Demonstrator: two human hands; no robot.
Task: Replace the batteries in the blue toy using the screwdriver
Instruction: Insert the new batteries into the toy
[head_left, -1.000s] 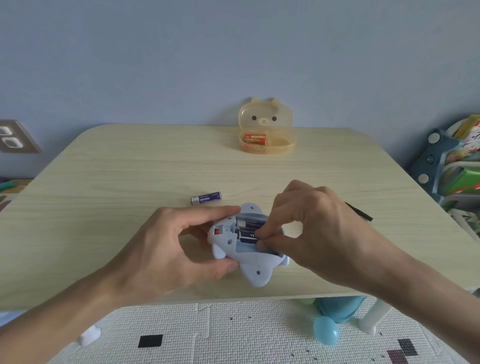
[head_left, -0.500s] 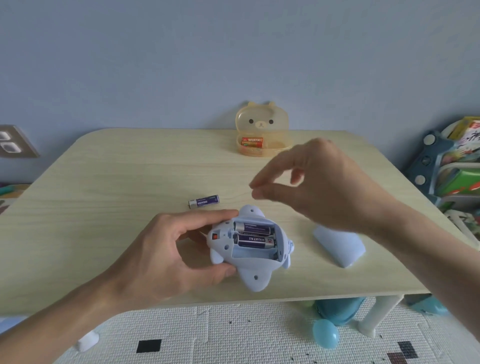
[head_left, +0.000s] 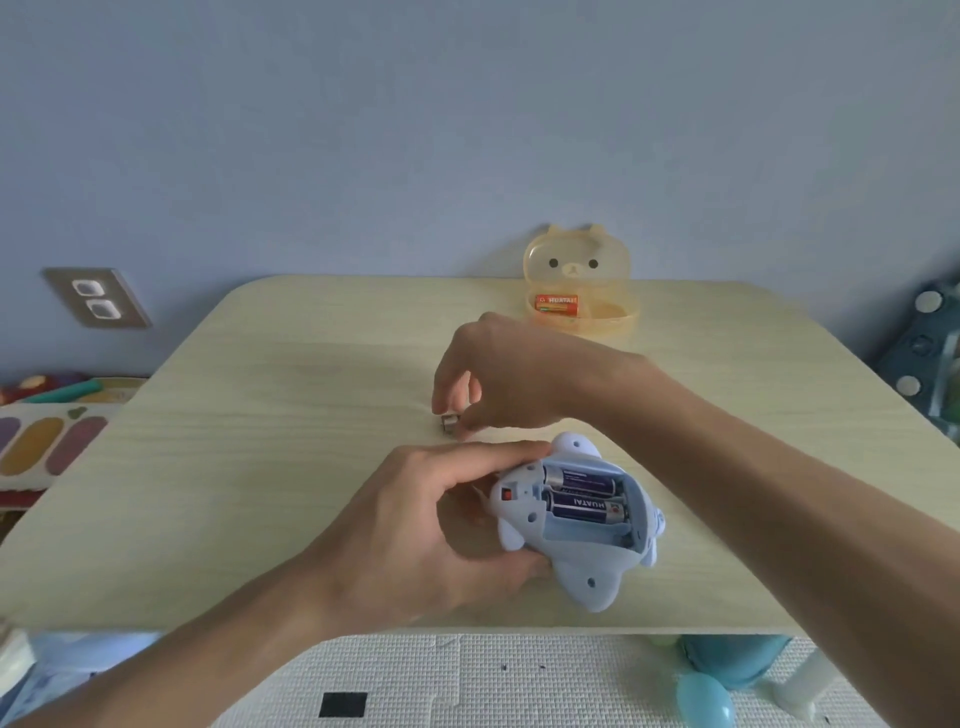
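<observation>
The blue toy (head_left: 587, 566) lies belly-up near the table's front edge, its battery compartment uncovered with two purple batteries (head_left: 584, 496) inside. My left hand (head_left: 431, 530) grips the toy's left side, thumb along its top. My right hand (head_left: 498, 379) reaches over the toy to a loose purple battery (head_left: 450, 422) on the table behind it, fingers curled down around it; only the battery's metal end shows. The screwdriver and the compartment cover are hidden behind my right arm.
An orange bear-shaped box (head_left: 579, 283) stands open at the table's (head_left: 260, 415) back edge with an orange battery (head_left: 557, 304) inside. Colourful toys lie on the floor at left, a shelf of toys stands at right, and a wall socket (head_left: 96, 299) is at left.
My right hand left the compartment, rose over the table and came down to the left onto the loose battery. My left hand kept hold of the toy. The view has shifted.
</observation>
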